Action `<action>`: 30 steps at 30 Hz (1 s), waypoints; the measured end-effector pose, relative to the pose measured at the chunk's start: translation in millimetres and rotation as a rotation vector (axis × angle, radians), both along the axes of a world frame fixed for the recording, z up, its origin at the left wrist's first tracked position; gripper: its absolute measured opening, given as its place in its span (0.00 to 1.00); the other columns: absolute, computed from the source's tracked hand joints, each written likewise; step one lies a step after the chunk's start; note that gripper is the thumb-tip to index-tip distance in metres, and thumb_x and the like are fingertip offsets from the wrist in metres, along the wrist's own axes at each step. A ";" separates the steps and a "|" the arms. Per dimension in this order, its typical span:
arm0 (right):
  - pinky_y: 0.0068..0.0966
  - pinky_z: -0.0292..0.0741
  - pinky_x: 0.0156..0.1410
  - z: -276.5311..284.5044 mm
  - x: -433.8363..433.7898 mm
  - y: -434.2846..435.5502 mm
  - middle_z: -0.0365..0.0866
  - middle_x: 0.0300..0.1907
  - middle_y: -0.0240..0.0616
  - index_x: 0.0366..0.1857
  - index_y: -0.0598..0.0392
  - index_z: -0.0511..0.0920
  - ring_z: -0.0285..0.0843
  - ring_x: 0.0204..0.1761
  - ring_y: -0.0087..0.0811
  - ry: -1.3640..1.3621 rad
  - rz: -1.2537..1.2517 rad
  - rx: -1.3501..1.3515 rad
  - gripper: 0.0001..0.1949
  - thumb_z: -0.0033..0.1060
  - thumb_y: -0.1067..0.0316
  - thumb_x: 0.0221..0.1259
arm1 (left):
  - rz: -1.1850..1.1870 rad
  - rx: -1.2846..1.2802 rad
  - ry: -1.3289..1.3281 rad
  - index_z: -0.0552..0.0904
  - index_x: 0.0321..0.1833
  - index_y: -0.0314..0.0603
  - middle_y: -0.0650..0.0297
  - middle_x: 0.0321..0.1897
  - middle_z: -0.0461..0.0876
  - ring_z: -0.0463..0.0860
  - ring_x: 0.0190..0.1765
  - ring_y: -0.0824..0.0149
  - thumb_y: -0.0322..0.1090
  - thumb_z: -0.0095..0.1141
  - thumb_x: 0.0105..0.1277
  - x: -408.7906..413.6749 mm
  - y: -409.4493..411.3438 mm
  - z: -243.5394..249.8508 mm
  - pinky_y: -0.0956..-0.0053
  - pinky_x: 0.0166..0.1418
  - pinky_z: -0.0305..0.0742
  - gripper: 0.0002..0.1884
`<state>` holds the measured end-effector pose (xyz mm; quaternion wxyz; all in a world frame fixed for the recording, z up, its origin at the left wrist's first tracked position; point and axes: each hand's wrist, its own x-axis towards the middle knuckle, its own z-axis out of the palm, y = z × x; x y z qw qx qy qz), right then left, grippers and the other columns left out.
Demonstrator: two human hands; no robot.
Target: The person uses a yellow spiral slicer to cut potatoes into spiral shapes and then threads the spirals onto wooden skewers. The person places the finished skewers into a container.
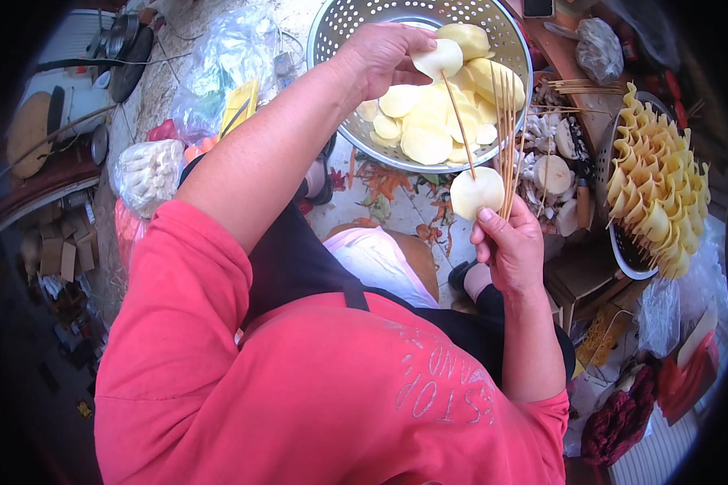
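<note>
My left hand (383, 59) pinches a thin pale slice, apparently potato (438, 59), above a perforated metal colander (326, 45). A wooden skewer (459, 124) runs from that slice down to another slice (478, 193), which the thumb of my right hand (509, 239) presses. The same right hand grips a bundle of thin wooden skewers (506, 139) pointing away from me. Inside the colander lie many loose slices (426, 142) and several whole peeled potatoes (494, 82), partly overlapped by the skewers.
Wavy skewered slices (658, 188) fill a second colander (628, 257) at the right. Beside it are mushrooms (546, 136), cut round pieces (552, 174) and loose skewers (585, 86). Plastic bags (218, 73) lie at the left. Orange scraps (388, 182) litter the tiled floor.
</note>
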<state>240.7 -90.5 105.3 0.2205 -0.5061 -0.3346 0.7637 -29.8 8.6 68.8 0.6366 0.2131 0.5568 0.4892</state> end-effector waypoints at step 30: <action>0.12 0.62 0.19 -11.2 0.1 10.9 0.79 0.24 0.32 0.44 0.56 0.77 0.68 0.16 0.16 0.013 -0.181 -0.010 0.07 0.57 0.68 0.68 | -0.907 -0.249 1.102 0.80 0.34 0.37 0.53 0.31 0.84 0.85 0.35 0.60 0.45 0.73 0.50 25.8 -35.6 -45.1 0.64 0.40 0.78 0.20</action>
